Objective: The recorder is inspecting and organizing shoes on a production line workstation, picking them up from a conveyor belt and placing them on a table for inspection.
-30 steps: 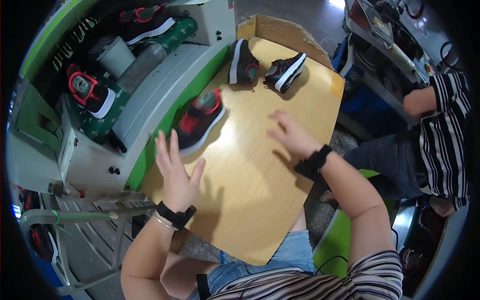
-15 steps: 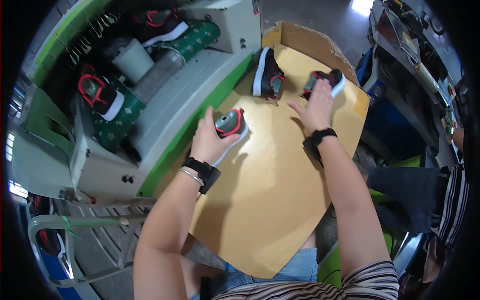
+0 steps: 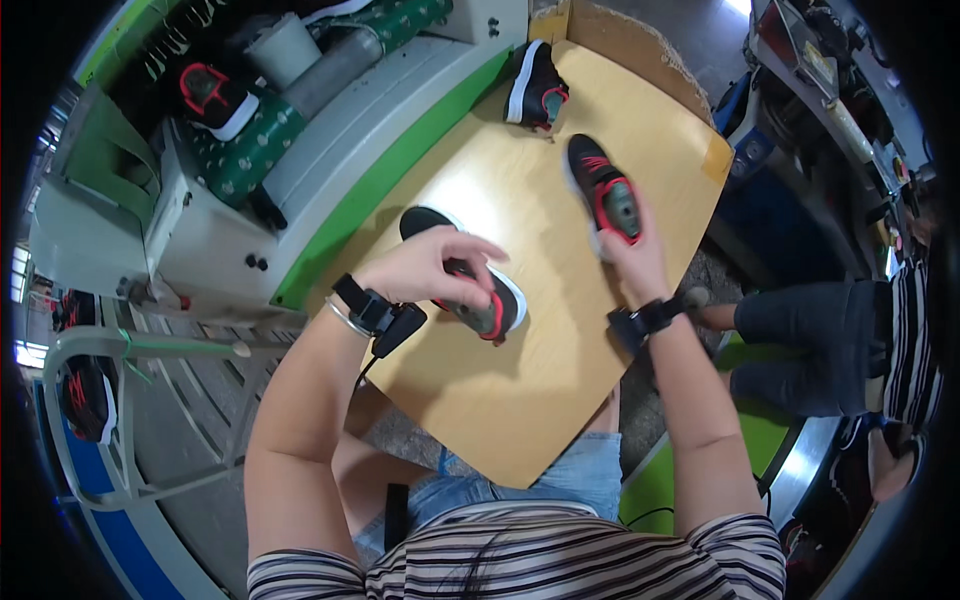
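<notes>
A black sneaker with red trim, a white sole and a grey-green form inside (image 3: pixel 605 195) is in my right hand (image 3: pixel 640 262), gripped around the heel with its toe pointing away. My left hand (image 3: pixel 430 262) is over a matching sneaker (image 3: pixel 512 302) that lies on the tan board. Its fingers are bent and apart above the shoe opening, and the hand hides the shoe's middle. A third such sneaker (image 3: pixel 537 88) rests at the far end of the board, beyond both hands.
The tan board (image 3: pixel 500 420) has a torn cardboard rim (image 3: pixel 640 42) at its far end. Along its left runs a grey-green machine (image 3: pixel 345 150) bearing another sneaker (image 3: pixel 215 100) on a green padded roller. A metal rack (image 3: pixel 170 345) stands lower left. Another person's legs (image 3: pixel 810 330) are at right.
My right hand has drawn its sneaker nearer and turned it toe-away. The left sneaker has turned so its heel faces me, and my left hand has come off its side to above it.
</notes>
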The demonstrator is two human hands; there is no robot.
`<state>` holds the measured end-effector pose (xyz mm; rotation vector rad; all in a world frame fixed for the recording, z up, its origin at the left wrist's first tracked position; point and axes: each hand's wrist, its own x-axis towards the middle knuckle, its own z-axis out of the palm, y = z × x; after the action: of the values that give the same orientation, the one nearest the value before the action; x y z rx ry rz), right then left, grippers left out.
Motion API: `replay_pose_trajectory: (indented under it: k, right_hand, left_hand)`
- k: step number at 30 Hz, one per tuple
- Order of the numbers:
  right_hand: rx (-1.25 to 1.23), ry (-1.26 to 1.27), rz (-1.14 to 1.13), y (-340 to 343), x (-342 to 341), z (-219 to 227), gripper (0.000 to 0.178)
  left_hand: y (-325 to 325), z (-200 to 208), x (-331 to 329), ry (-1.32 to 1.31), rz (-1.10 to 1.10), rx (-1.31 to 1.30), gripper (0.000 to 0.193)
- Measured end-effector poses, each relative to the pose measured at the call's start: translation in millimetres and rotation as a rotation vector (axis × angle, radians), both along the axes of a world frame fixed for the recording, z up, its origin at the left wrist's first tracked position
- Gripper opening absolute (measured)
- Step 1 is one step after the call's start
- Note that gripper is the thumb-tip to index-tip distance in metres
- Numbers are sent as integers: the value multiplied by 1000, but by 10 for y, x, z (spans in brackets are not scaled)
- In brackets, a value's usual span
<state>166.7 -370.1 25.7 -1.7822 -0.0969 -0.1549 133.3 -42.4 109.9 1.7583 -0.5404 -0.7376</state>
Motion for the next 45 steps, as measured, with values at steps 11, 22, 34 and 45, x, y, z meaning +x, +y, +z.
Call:
replay_pose_trajectory:
  k: [11,22,34,45]
  right_hand:
    - [-121,-75,387,1270,-1216,256,76]
    - [-530,-389,0,1577,1187,325,101]
    - [-650,-252,-27,925,881,79,77]
    - [-781,-421,509,337,-1573,607,65]
  left_hand:
    - [-359,-607,-1296,-393,1079,67,90]
    - [-190,-633,-1584,-546,1305,267,75]
    - [-158,-655,-1598,-605,1293,266,72]
    - [-225,-594,-1571,-583,1284,139,76]
